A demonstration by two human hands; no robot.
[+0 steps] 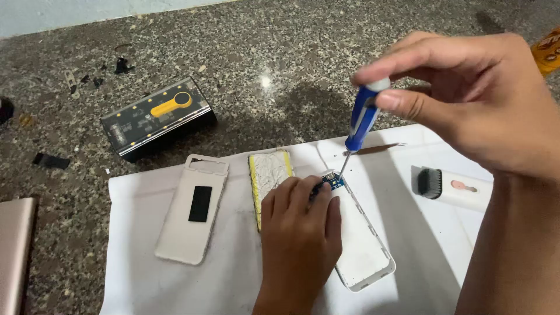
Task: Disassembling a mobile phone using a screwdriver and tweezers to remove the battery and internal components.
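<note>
Far left of both hands, a pink-gold slab (13, 251) lies cut off by the frame edge on the speckled stone surface (245, 58). A white sheet (146, 274) covers the near part of that surface; its left edge runs well left of the left hand, with bare sheet between.

A black box with a clear top and a yellow insert (156, 116) sits on the stone, up and left of the left hand, off the sheet. A flat white back cover (191, 207) with rounded corners and a black rectangular patch lies just left of the left hand. A crinkled silver cell with yellow edges (267, 175) touches the left hand at its upper left.

The left hand (300, 242) has its grip closed, fingertips pinching a small blue circuit board (333, 182) at the top end of a white plastic shell (361, 245). The shell extends down and right from that hand.

The right hand (478, 99) grips a blue-handled screwdriver (363, 116) between thumb and fingers, tilted, its thin tip at the board. A white brush tool with black bristles (446, 185) lies below the right hand, with open sheet around it.
</note>
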